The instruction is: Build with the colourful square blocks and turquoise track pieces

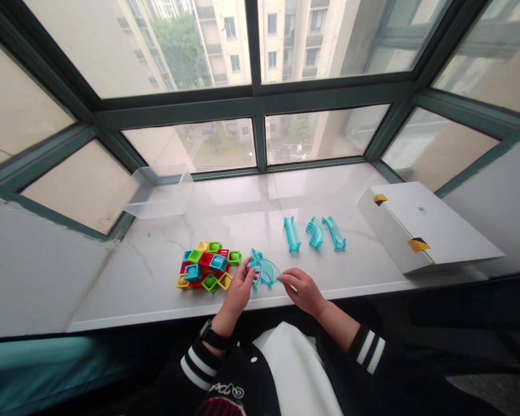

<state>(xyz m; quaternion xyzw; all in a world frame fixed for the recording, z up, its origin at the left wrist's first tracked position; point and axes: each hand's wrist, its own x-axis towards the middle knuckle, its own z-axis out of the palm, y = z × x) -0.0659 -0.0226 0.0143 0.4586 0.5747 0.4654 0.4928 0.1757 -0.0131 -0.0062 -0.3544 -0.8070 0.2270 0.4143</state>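
Observation:
Near the front edge of the sill, clear blue plastic track pieces [266,270] lie between my two hands. My left hand [241,283] has its fingers closed at their left side. The fingertips of my right hand [301,287] pinch the right end of the same pieces. How these pieces join cannot be made out. Just left of my left hand sits a cluster of red, green, yellow and blue hollow blocks [205,261]. Farther back lie a straight clear blue track piece [292,234], a curved one [315,233] and a slightly bent one [334,233].
A clear plastic bin [160,199] stands at the back left. On the right is a white box [429,225] with yellow and black tabs. The marble-patterned sill [225,199] ends at a front edge before my body; framed windows rise behind it.

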